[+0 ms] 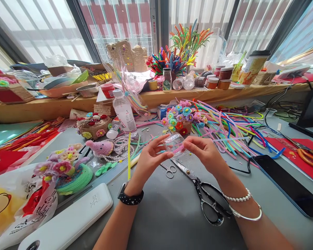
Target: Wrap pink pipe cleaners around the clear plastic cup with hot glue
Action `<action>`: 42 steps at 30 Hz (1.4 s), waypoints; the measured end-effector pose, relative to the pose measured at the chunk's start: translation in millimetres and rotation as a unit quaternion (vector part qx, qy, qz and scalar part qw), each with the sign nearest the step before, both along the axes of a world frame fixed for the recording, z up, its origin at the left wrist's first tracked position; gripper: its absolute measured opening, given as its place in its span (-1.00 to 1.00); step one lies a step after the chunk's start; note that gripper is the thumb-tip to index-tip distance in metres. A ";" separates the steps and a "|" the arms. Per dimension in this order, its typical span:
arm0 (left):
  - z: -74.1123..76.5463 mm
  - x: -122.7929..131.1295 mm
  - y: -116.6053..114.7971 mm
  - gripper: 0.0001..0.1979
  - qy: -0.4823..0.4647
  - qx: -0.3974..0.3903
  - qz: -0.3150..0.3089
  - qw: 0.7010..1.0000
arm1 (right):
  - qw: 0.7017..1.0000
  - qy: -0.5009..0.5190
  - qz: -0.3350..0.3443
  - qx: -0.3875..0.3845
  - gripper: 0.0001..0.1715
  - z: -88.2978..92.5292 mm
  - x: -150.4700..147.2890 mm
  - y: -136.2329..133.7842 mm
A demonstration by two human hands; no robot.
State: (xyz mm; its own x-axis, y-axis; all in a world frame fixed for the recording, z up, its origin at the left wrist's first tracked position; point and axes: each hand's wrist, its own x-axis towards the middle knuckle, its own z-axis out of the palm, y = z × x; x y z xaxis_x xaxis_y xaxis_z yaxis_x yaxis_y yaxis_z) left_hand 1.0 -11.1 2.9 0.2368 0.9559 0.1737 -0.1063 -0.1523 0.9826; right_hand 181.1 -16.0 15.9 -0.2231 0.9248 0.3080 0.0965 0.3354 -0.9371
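Observation:
My left hand (pixel 153 152) is closed around a small clear jar (pixel 174 139), which lies tilted between thumb and fingers. With thumb and forefinger, my right hand (pixel 207 152) pinches a short fuzzy pink pipe cleaner (pixel 179 149) against the jar's near side. Whether the pink piece is fixed to the jar, I cannot tell. Below my hands lie small silver scissors (pixel 170 171) and large black-handled scissors (pixel 198 185), both on the grey table (pixel 161 215). A yellow strip (pixel 129 156) stands up behind my left wrist.
Loose pastel pipe cleaners (pixel 224 125) spread behind my right hand, beside a basket of fuzzy flowers (pixel 181 118). A phone (pixel 287 184) lies right; a white power bank (pixel 70 218) lies left. A plastic bottle (pixel 123 113) stands behind my left hand. Jars and bundles crowd the window ledge (pixel 151 99).

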 end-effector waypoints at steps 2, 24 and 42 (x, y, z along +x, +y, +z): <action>0.2 -0.2 -1.2 -0.42 -0.011 -0.010 -0.010 1.000 | 1.000 0.012 -0.009 0.006 -0.70 -0.6 -0.6 -1.4; -2.5 -0.9 0.3 -0.46 -0.045 -0.037 -0.097 0.994 | 0.998 0.053 -0.003 0.019 -0.71 4.2 -1.2 -7.9; 1.0 -5.9 7.3 -0.41 -0.101 -0.054 0.091 0.989 | 0.940 -0.304 -0.117 0.100 -0.72 1.5 18.1 20.5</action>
State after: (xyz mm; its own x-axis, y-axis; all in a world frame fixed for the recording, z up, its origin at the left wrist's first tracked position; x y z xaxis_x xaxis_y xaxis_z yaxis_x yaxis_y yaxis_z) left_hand -4.9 -3.8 3.9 0.0293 0.9950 0.0955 -0.2834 -0.0833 0.9554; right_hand 199.2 4.5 17.4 -0.2113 0.9076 0.3628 0.6866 0.4020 -0.6058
